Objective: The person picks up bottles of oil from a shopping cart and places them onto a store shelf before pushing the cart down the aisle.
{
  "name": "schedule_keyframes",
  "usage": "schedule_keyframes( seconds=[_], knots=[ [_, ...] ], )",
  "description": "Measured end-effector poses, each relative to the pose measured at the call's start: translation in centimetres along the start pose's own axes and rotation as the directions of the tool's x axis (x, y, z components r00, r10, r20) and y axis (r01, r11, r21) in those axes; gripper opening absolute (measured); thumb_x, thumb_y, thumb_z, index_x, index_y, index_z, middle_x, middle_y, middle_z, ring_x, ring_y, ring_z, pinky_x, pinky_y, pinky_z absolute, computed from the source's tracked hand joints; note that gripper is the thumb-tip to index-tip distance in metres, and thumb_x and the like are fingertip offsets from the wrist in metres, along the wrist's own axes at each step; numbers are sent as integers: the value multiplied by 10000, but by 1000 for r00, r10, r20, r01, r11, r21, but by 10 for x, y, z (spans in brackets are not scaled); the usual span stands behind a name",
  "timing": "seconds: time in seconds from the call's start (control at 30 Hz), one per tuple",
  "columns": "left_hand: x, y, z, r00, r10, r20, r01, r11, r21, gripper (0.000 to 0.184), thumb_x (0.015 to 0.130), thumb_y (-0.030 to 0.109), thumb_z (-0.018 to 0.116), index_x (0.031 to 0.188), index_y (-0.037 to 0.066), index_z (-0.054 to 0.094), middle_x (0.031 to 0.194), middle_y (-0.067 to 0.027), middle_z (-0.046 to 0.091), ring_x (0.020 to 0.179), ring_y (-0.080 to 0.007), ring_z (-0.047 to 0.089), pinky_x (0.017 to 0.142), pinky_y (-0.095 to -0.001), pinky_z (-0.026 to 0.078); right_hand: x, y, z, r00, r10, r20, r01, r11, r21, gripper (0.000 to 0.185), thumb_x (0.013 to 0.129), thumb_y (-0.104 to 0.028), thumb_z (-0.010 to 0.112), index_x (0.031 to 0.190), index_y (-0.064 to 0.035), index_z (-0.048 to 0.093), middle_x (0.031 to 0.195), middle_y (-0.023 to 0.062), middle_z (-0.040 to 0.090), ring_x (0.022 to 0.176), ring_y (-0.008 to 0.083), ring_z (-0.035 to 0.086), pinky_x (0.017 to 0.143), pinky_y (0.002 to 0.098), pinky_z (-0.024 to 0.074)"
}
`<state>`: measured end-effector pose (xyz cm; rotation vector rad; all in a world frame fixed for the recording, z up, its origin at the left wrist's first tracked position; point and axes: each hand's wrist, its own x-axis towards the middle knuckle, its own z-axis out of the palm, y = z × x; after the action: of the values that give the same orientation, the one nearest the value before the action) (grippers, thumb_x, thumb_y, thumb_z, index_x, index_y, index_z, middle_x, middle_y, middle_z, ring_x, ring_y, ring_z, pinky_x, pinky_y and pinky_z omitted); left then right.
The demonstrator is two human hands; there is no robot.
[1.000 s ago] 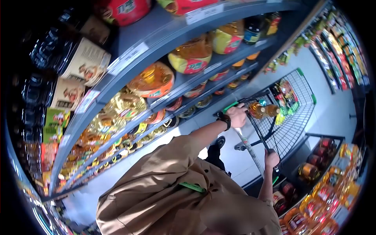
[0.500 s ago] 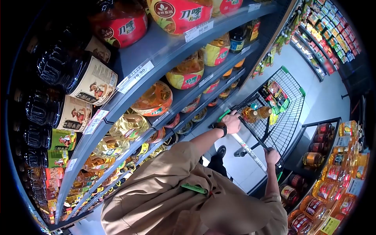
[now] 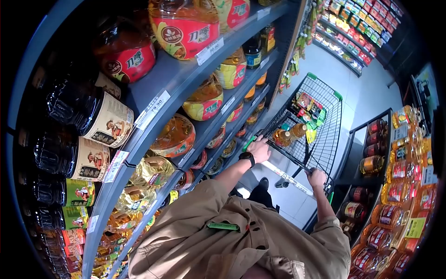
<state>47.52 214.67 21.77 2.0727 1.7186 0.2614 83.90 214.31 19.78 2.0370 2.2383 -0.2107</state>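
Both my hands are on the push handle [image 3: 284, 175] of a wire shopping cart [image 3: 326, 135]. My left hand [image 3: 259, 149], with a dark watch at its wrist, is closed around the handle's left end beside a green corner piece. Around the right end, my right hand [image 3: 318, 178] is closed too. Inside the cart, near the handle, are bottles of golden oil [image 3: 282, 136], one with a teal cap. Colorful packets [image 3: 309, 106] lie farther forward, and a yellow packet [image 3: 311, 135] is beside the bottles.
Tall shelves [image 3: 179, 88] of oil jugs and dark bottles run close along my left. At right stands a low display rack [image 3: 346, 186] with jars, beside stacked oil bottles [image 3: 395, 193]. Tiled floor [image 3: 357, 100] extends ahead toward another stocked shelf [image 3: 346, 35].
The cart, my hands and the far shelves have shifted left and slightly in the view, while the near left shelf goods sit lower. Both hands keep their hold on the handle.
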Motion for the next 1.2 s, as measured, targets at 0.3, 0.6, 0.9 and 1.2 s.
schedule_keyframes(
  seconds=[0.3, 0.6, 0.9, 1.2],
  knots=[
    [-3, -21, 20, 985, 120, -121, -105, 987, 123, 307, 841, 325, 600, 932, 81, 762, 1196, -86, 672, 1214, -334, 533, 1074, -432, 410, -6, 1, 19, 1000, -20, -16, 21, 1000, 14, 415, 808, -542, 712, 774, -129, 736, 744, 143, 699, 726, 356, 687, 652, 481, 541],
    [-6, -17, 9, 998, 55, -36, -50, 992, 112, 293, 861, 341, 634, 928, 92, 773, 1313, -81, 637, 1314, -334, 487, 1137, -423, 354, -10, -13, -1, 997, 9, 70, -9, 1000, -9, 399, 843, -566, 676, 898, -179, 758, 750, 111, 705, 739, 331, 689, 666, 455, 539],
    [-6, -15, 5, 999, 34, -37, -31, 996, 88, 274, 869, 323, 627, 913, 91, 767, 1311, -75, 640, 1326, -326, 480, 1091, -400, 417, -9, -10, 3, 998, 7, 69, -9, 1000, 21, 381, 863, -541, 674, 924, -177, 766, 745, 84, 713, 725, 304, 692, 678, 414, 545],
    [-1, -6, -10, 997, 26, -71, -24, 999, 34, 279, 863, 275, 637, 909, 23, 747, 1304, -66, 644, 1317, -302, 497, 993, -413, 496, -2, -5, 8, 1000, -6, 16, 5, 998, 65, 351, 813, -514, 730, 866, -169, 761, 706, 112, 696, 685, 334, 683, 624, 443, 533]
  ],
)
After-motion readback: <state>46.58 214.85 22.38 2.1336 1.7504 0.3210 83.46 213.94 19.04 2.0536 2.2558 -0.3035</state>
